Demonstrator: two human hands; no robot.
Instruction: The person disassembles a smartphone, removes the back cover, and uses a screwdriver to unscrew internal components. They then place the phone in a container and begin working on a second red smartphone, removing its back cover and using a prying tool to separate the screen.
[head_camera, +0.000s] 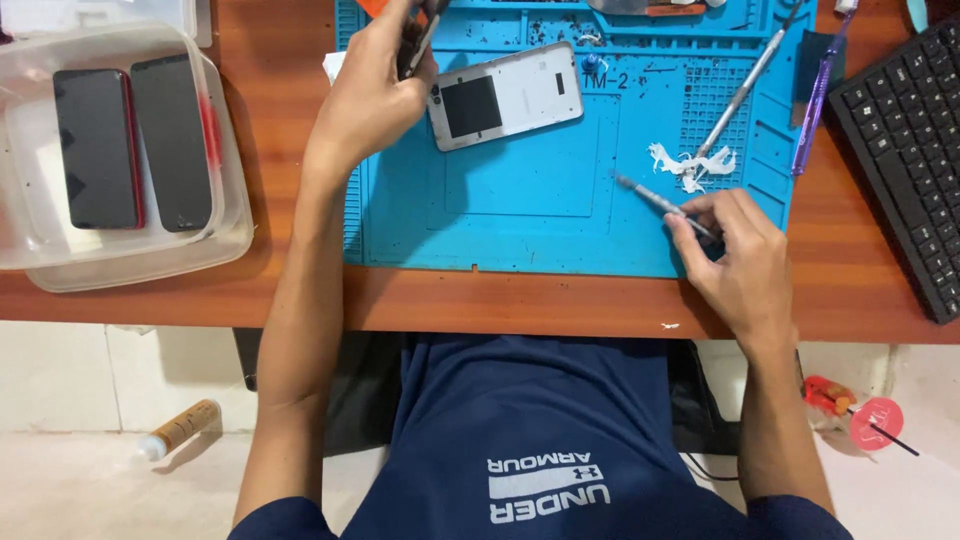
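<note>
Nearest the person, the right hand rests on the front corner of the blue work mat, its grip pinched closed around a thin metal tool whose tip points left over the bare mat; because the tool is slim and held only at its rear end, a small slip of the fingers could let the tip skid and score the mat, or roll off toward the edge of the counter. Just beyond the tip lie white scraps of what looks like peeled adhesive, which could cling to the tool or get dragged onto the open phone. Farther in, the left hand is raised above the mat's left side, its grip closed on a dark flat part, seen edge-on, so what it is cannot be told; held high and by one edge, it could flex or drop. Just right of that hand the white phone body lies flat on the mat, inner side up, and a falling part or a stray elbow might knock it. At the left, two dark phones sit in a clear plastic tub that overhangs the counter's front edge slightly, so a nudge from the left forearm could tip it.
</note>
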